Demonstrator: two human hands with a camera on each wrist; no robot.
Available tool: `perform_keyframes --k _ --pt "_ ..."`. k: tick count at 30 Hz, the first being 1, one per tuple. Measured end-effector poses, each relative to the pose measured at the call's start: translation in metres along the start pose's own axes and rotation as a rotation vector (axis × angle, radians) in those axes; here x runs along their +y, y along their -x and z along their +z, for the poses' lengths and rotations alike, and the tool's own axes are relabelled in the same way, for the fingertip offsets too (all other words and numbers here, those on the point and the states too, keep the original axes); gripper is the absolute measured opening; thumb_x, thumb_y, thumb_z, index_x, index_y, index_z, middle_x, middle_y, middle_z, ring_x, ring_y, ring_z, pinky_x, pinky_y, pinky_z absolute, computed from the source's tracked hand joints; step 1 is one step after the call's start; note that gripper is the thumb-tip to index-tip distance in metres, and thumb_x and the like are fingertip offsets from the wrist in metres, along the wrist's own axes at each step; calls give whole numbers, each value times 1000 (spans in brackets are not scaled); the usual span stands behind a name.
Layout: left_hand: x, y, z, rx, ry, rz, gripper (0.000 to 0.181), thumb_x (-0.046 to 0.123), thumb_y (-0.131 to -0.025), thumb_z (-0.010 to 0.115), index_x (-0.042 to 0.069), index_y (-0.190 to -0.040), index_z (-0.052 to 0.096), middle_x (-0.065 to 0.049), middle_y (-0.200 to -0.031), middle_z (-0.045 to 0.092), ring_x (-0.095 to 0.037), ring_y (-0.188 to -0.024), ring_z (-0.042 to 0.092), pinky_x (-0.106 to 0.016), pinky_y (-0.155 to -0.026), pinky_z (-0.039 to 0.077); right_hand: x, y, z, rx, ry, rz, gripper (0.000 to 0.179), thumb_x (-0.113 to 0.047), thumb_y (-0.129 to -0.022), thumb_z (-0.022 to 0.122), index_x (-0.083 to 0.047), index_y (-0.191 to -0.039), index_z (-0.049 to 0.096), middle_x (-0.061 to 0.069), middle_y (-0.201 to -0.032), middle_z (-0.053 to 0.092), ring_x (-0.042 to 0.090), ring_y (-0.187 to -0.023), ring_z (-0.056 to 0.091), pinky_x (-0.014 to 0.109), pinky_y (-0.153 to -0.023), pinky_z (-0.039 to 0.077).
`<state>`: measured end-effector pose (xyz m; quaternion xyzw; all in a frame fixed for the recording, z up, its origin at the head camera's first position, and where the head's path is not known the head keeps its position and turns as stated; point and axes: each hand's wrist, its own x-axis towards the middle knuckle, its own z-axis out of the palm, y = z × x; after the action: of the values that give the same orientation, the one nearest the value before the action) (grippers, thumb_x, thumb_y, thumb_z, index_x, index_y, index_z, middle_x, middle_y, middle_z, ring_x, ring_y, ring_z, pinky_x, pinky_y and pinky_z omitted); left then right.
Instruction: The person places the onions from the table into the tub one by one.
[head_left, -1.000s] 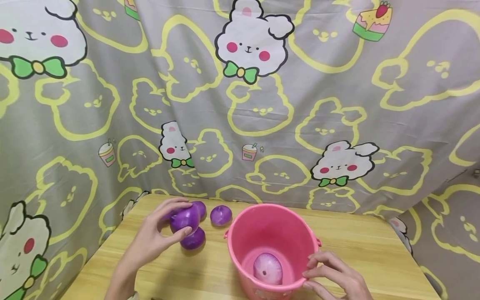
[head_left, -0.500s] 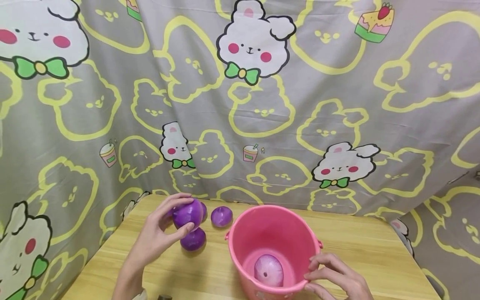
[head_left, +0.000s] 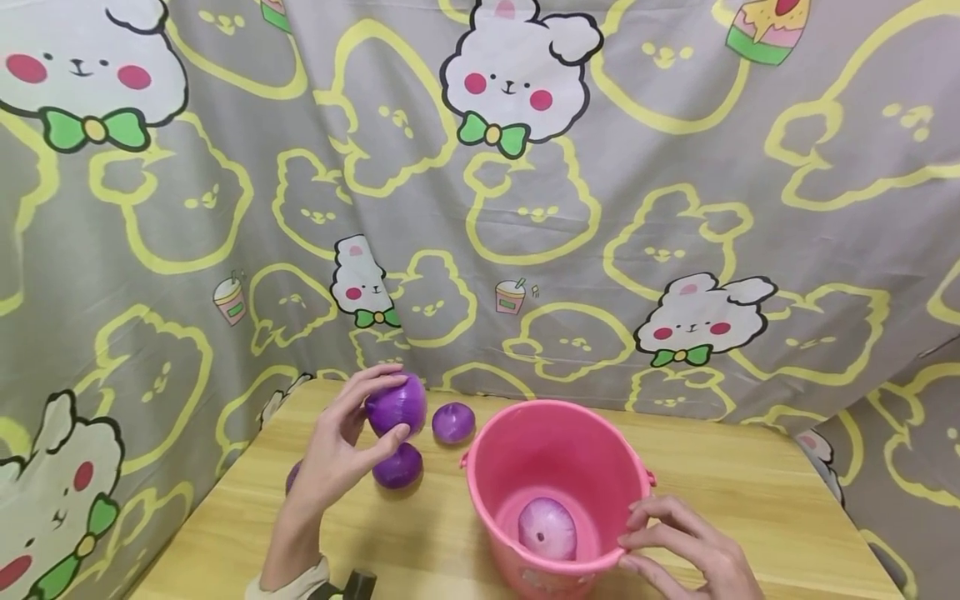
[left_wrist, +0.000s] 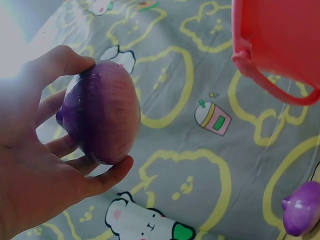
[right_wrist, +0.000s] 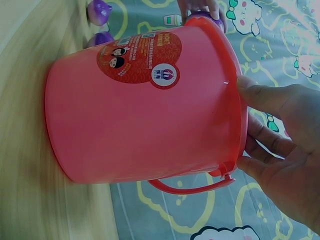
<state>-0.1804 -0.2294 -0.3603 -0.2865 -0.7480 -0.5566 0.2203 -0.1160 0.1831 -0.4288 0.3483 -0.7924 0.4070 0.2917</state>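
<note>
My left hand [head_left: 337, 450] holds a purple onion [head_left: 397, 406] above the table, left of the pink bucket [head_left: 555, 454]. In the left wrist view, the thumb and fingers curl around this onion [left_wrist: 105, 112], its pale side turned away from the palm. With thumb and fingers, my right hand [head_left: 693, 546] pinches the bucket's rim at its near right side. A paler onion [head_left: 547, 529] lies at the bottom of the bucket. On the table rest more onions: one behind [head_left: 453, 422], one below the raised onion [head_left: 397, 467], and one partly hidden by my left forearm [head_left: 294, 477].
The bucket stands upright on a wooden table [head_left: 712, 500]; its handle [right_wrist: 195, 190] hangs down at the side. A grey patterned curtain [head_left: 420, 208] encloses the table at the back and sides. A dark object [head_left: 362, 583] shows by my left wrist.
My left hand has lifted the onion and moved it slightly right, towards the bucket. An onion beside the left forearm has come into sight. The right hand keeps its grip on the rim.
</note>
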Motion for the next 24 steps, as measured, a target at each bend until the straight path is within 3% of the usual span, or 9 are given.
perform_keyframes --k 7,24 --pt "3 -4 7 -11 28 10 58 -14 -83 74 5 -136 62 -15 -149 47 -28 -135 51 -31 -108 48 -1 -2 -2 -11 -20 1 50 6 -64 93 -26 -99 76 -5 -110 65 8 -98 64 13 -89 53" --pt "9 0 14 12 66 30 58 -15 -84 72 3 -138 61 -13 -151 44 -31 -137 49 -33 -110 47 -5 0 1 7 26 72 52 2 -61 96 -31 -97 76 -9 -109 64 5 -93 65 12 -80 56"
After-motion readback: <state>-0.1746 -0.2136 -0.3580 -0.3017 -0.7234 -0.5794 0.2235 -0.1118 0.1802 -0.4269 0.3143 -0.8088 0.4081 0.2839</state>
